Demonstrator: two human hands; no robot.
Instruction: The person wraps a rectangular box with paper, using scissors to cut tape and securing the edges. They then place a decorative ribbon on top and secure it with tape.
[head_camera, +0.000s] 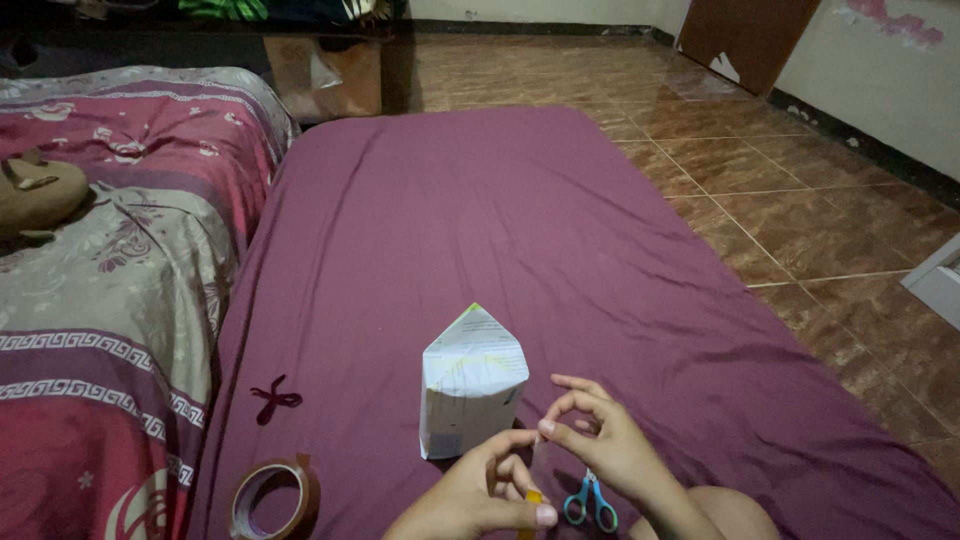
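Observation:
A white folded paper packet (471, 394) with a pointed top lies on the purple mattress sheet (480, 220), just beyond my hands. My left hand (485, 495) pinches a small yellowish strip, probably tape, between thumb and forefinger. My right hand (600, 440) is beside it, its thumb and forefinger closed on the strip's other end near the packet's lower right corner. Small blue-handled scissors (590, 503) lie on the sheet under my right hand.
A roll of brown packing tape (274, 497) sits at the lower left. A small dark ribbon bow (275, 398) lies left of the packet. A floral patterned bed (110, 260) borders the left side; brown tiled floor (800, 190) lies right.

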